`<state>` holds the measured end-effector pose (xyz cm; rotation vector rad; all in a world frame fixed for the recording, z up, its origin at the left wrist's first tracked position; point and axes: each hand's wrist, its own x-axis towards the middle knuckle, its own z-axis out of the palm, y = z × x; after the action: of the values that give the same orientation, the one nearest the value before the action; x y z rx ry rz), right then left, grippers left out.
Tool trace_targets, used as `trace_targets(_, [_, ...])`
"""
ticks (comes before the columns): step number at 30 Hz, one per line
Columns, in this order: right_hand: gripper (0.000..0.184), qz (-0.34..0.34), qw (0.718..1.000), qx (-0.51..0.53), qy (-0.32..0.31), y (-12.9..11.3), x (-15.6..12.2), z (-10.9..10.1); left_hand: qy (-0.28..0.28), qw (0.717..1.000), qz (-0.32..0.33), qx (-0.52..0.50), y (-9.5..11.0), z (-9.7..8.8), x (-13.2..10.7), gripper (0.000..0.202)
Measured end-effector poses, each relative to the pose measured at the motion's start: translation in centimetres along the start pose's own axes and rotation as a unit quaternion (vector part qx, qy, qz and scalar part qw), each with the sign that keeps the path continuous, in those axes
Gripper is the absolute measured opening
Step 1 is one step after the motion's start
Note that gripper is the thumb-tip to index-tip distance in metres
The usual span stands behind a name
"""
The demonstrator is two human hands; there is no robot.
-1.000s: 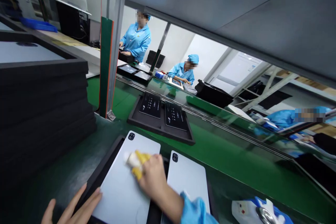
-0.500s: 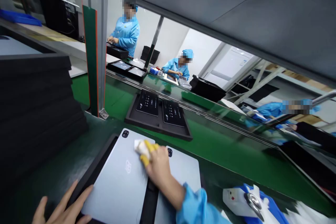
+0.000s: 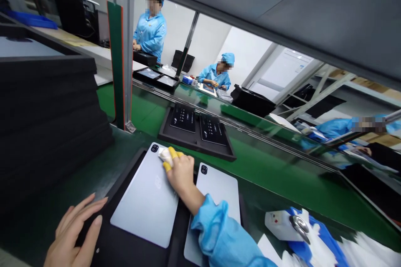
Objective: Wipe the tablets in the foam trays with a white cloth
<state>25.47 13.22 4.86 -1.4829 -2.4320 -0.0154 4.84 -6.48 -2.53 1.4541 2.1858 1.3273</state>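
Note:
Two silver tablets lie back up in a black foam tray point(image 3: 125, 240). My right hand point(image 3: 181, 171), with yellow finger cots, pinches a crumpled white wipe point(image 3: 165, 156) against the upper back of the left tablet point(image 3: 145, 204), beside its camera. Under my right sleeve the right tablet point(image 3: 219, 187) is partly covered. At the tray's left edge my left hand point(image 3: 77, 229) rests with fingers stretched out and holds nothing.
A tall stack of black trays point(image 3: 50, 121) stands at left. Beyond, a tray point(image 3: 196, 146) of dark-screened tablets sits on the green conveyor point(image 3: 266, 167). At right are a white dispenser bottle point(image 3: 282, 225), a blue bin point(image 3: 297, 246) and white wipes point(image 3: 369, 250). Co-workers point(image 3: 216, 73) sit and stand across the line.
My right hand has moved the wipe up the left tablet, closer to its camera. My left hand has come off the left tablet's edge. The whole view has shifted slightly.

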Motion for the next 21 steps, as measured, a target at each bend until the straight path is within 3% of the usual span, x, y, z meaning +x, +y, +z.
trace_targets(2, [0.041,-0.082,0.996,0.007,-0.014,-3.6,-2.6,1.4,0.014,0.999,-0.023,-0.026,0.0,-0.1,0.1,0.031])
trace_targets(4, [0.049,-0.209,0.977,0.046,-0.024,-6.9,-6.3,3.0,0.026,0.998,-0.031,-0.049,-0.3,0.0,0.2,0.03])
trace_targets(6, [0.05,-0.29,0.953,0.077,-0.039,-8.0,-8.1,3.6,0.034,0.997,-0.035,-0.061,-0.5,0.0,0.1,0.031])
trace_targets(8, [0.041,-0.259,0.962,0.06,-0.057,-6.7,-6.5,2.8,0.031,0.997,-0.042,-0.061,-0.4,-0.1,0.0,0.032])
trace_targets(11, [0.034,-0.071,0.996,-0.001,-0.047,-1.9,-1.1,0.3,0.026,0.997,-0.054,-0.054,0.0,-0.3,-0.1,0.034])
trace_targets(13, [0.04,-0.017,1.0,0.004,-0.013,0.9,0.4,-0.7,0.015,0.997,-0.056,-0.058,-0.1,-0.4,-0.1,0.033])
trace_targets(16, [0.051,-0.081,0.995,0.051,0.02,1.7,-3.8,0.1,0.005,0.997,-0.047,-0.064,-0.9,-0.1,-0.1,0.032])
trace_targets(19, [0.052,-0.155,0.98,0.12,0.027,-0.9,-11.5,2.7,0.012,0.997,-0.018,-0.068,-1.8,0.2,0.2,0.034])
trace_targets(21, [0.042,-0.176,0.975,0.132,0.028,-2.9,-15.0,3.9,0.016,0.999,0.011,-0.043,-2.0,0.2,0.6,0.036])
